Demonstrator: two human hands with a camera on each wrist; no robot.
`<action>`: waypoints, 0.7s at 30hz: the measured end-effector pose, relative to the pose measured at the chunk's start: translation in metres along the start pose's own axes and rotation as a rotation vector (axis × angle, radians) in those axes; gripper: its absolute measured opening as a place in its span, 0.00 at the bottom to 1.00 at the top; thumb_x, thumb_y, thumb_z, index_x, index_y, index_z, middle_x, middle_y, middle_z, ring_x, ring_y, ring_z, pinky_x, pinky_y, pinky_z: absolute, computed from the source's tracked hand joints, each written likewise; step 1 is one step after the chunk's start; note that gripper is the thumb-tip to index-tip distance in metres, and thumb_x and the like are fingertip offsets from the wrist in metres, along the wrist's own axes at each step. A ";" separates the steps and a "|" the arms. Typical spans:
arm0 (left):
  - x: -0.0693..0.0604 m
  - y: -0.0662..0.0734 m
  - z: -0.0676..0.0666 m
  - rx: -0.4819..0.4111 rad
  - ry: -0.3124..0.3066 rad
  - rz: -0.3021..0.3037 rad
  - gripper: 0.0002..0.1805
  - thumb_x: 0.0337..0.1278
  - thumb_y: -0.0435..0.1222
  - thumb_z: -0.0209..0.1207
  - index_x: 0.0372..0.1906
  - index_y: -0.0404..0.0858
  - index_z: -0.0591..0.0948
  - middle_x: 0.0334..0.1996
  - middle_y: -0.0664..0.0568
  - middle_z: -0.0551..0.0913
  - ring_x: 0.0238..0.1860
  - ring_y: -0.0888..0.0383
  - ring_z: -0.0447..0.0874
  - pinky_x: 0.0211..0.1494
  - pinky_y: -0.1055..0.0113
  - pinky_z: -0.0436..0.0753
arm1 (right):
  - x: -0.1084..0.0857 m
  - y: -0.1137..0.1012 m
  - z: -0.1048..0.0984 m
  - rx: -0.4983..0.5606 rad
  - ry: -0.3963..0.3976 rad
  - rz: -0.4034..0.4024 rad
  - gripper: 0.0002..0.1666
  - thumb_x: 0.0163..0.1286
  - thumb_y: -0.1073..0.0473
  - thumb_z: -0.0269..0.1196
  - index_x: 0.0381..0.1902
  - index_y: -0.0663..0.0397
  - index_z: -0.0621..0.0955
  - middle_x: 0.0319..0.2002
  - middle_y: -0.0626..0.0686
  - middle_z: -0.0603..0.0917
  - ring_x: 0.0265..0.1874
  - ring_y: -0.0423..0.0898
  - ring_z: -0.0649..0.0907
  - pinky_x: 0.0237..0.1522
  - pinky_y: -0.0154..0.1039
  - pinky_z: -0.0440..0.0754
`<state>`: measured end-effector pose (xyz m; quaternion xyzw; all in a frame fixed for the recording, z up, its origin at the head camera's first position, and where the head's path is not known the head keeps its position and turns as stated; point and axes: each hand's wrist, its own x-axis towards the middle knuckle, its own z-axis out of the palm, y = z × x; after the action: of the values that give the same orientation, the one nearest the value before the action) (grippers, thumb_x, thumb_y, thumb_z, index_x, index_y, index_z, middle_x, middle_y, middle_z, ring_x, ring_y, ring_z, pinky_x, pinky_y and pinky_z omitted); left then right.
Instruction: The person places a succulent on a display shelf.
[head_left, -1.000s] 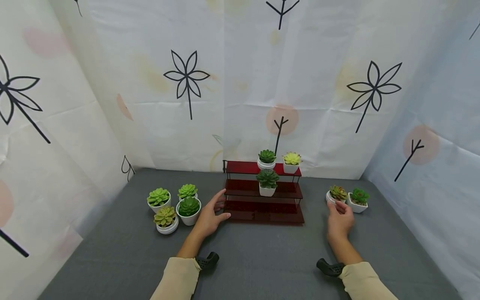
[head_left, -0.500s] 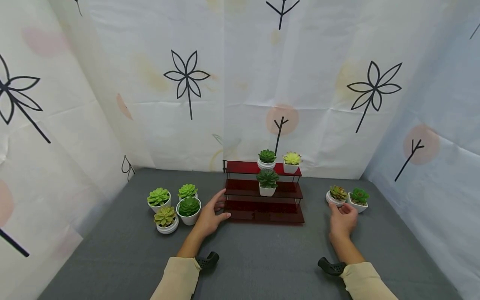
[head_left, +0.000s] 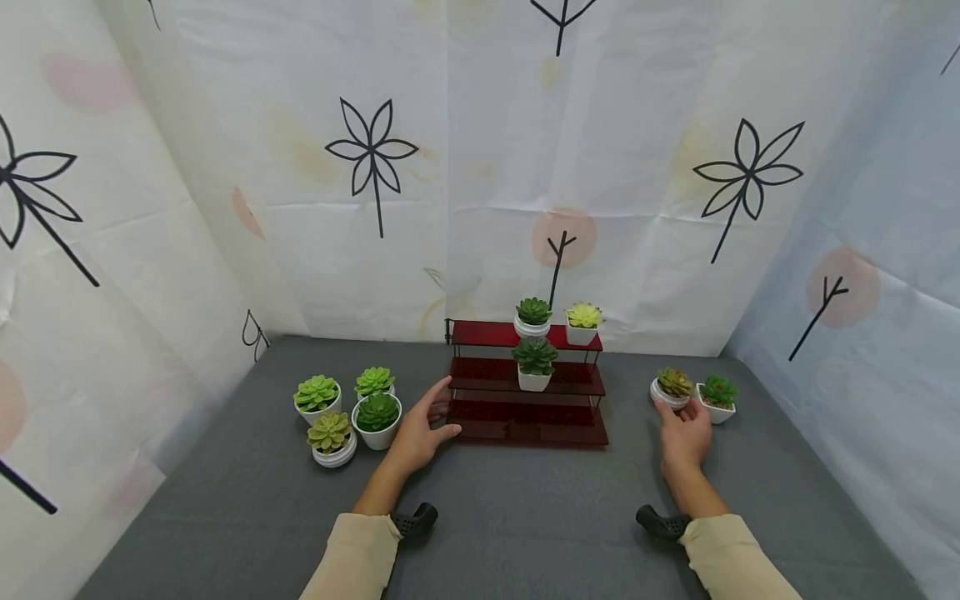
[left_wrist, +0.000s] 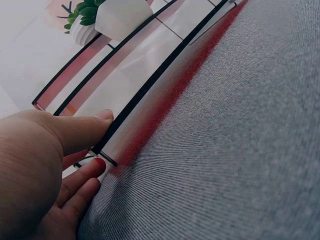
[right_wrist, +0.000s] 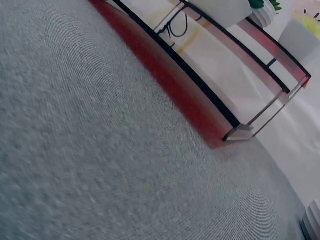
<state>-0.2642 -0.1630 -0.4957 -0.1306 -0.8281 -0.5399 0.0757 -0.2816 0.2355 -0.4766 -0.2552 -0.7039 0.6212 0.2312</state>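
Observation:
My left hand (head_left: 417,433) rests at the left end of a dark red three-tier display shelf (head_left: 528,425), fingers extended along its side. In the left wrist view the thumb (left_wrist: 85,131) touches the front edge near the corner. On the right, my right hand (head_left: 684,437) pinches the near side of a ridged white pot holding a reddish-green succulent (head_left: 675,384); the fingers partly hide the pot, which stands on the table. Beside it sits a green succulent in a square white pot (head_left: 717,398). The right hand is outside the right wrist view.
The shelf bears a dark green succulent (head_left: 535,367) on the middle tier, and a green one (head_left: 533,317) and a yellow-green one (head_left: 582,323) on top. Several potted succulents (head_left: 377,417) cluster left of the left hand. Patterned white cloth (head_left: 487,167) hangs behind the grey table (head_left: 525,525).
The right hand drew back slightly from the reddish-green succulent's pot, then moved forward, its thumb and fingers now around the pot's near side. My left hand and the shelf stay put.

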 end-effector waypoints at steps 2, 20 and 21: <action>0.000 0.000 0.000 0.003 0.002 0.002 0.45 0.53 0.28 0.68 0.74 0.51 0.62 0.60 0.43 0.75 0.57 0.45 0.76 0.62 0.47 0.72 | 0.002 0.000 0.001 -0.021 -0.004 -0.004 0.41 0.69 0.54 0.62 0.72 0.65 0.59 0.68 0.66 0.65 0.67 0.58 0.66 0.67 0.51 0.63; 0.000 0.000 0.000 0.001 0.007 0.011 0.44 0.53 0.27 0.68 0.74 0.50 0.63 0.60 0.43 0.75 0.57 0.45 0.77 0.61 0.48 0.72 | 0.022 0.000 0.012 -0.163 0.012 -0.074 0.36 0.65 0.58 0.66 0.67 0.66 0.68 0.62 0.66 0.73 0.62 0.59 0.72 0.63 0.52 0.68; 0.000 0.000 0.000 0.000 0.006 0.010 0.45 0.53 0.27 0.68 0.74 0.50 0.63 0.60 0.43 0.75 0.57 0.45 0.77 0.62 0.48 0.72 | 0.023 0.000 0.013 -0.172 0.016 -0.078 0.36 0.65 0.58 0.66 0.66 0.67 0.69 0.62 0.67 0.74 0.62 0.60 0.72 0.63 0.53 0.67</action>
<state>-0.2638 -0.1628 -0.4956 -0.1331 -0.8271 -0.5400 0.0809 -0.3072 0.2407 -0.4783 -0.2514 -0.7623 0.5469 0.2379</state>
